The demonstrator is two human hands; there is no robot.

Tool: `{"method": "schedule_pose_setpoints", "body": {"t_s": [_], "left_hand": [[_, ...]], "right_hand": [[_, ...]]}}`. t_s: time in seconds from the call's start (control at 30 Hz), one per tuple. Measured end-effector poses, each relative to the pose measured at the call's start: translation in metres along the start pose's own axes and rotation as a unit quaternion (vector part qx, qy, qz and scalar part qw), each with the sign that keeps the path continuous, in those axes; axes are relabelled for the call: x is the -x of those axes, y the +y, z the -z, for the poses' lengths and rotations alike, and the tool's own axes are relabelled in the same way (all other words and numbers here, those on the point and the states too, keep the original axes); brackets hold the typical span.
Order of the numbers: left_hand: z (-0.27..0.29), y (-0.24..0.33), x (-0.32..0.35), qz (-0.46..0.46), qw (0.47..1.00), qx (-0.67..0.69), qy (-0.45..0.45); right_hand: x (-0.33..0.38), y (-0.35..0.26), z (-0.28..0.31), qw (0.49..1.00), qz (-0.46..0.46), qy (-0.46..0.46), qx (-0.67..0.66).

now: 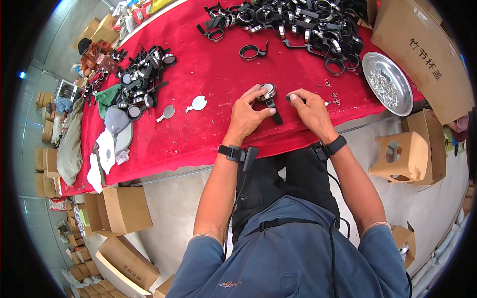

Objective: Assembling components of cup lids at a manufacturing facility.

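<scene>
Head view: your left hand [247, 115] fingers pinch the round metal lid with black clip [270, 94]; right hand [310, 107] fingers grip something small. Looks light, stiff; hold the rim.

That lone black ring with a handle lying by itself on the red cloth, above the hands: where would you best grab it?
Probably by the short handle stub of the black ring, coming down from above. The ring lies flat on the red cloth, so its thin band gives little to pinch, while the stub juts out at the right side with bare cloth around it. Both hands are busy: the left hand holds a round mirror piece.
</scene>
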State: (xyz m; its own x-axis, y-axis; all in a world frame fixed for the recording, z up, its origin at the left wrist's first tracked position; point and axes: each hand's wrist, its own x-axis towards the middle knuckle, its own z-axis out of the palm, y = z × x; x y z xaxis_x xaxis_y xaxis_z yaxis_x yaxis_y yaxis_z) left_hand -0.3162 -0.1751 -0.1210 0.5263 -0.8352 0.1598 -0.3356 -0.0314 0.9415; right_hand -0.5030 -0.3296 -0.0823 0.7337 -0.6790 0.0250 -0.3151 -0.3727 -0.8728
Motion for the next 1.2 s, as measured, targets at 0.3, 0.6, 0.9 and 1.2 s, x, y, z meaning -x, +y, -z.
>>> {"method": "schedule_pose_setpoints", "body": {"t_s": [0.3,0.6,0.9,1.2], "left_hand": [[-0.009,0.003,-0.001,0.005,0.998,-0.040,0.051],[-0.016,0.020,0.010,-0.039,0.987,-0.144,0.064],[-0.014,0.019,0.010,-0.055,0.983,-0.163,0.060],[-0.014,0.018,0.010,-0.061,0.986,-0.147,0.055]], "right_hand": [[-0.017,0.009,-0.008,0.974,0.131,0.094,0.161],[-0.025,-0.007,-0.027,0.998,0.013,0.052,0.045],[-0.035,0.003,-0.041,0.947,-0.185,-0.081,-0.249],[-0.039,0.006,-0.039,0.906,-0.229,-0.106,-0.340]]}}
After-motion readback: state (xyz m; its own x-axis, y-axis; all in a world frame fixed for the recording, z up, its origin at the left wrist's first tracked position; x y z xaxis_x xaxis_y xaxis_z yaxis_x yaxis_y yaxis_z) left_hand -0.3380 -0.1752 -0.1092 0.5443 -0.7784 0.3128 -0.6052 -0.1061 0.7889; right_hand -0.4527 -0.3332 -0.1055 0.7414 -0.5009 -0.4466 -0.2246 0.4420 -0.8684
